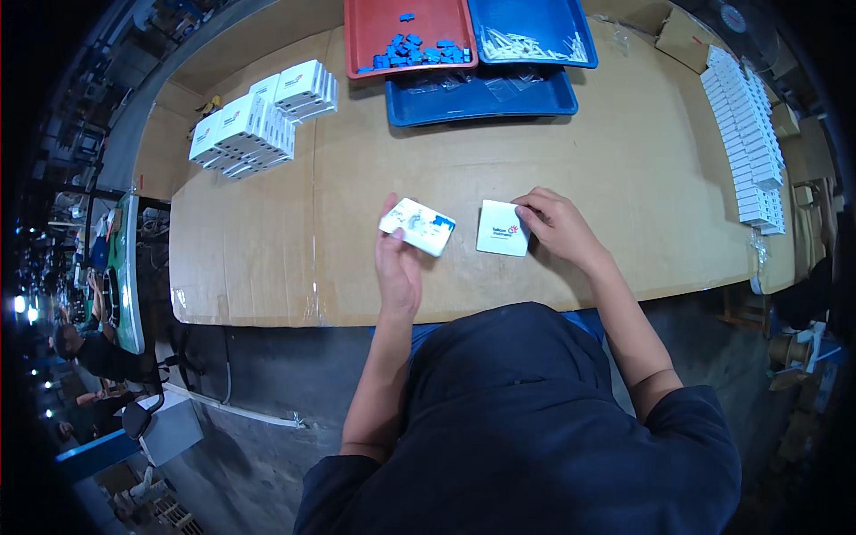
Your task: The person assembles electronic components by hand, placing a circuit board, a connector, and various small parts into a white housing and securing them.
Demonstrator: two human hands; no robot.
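Note:
My left hand (400, 259) grips a white rectangular housing (415, 225), tilted above the table, with a blue piece at its right corner and small parts on its upper face. Its fingers wrap the left end, thumb on the near edge. To the right, my right hand (555, 223) pinches a white square cover (499, 228) by its right edge. The cover bears a small dark print and a red mark. A gap separates the two pieces. I cannot tell whether the cover touches the table.
A red tray (366, 36) holds blue parts; a blue tray (584, 55) beside it holds thin white pieces. A lower blue tray (481, 114) contains clear plastic bags. Stacked white boxes stand left (241, 129) and right (744, 143) on the cardboard-covered table (357, 169).

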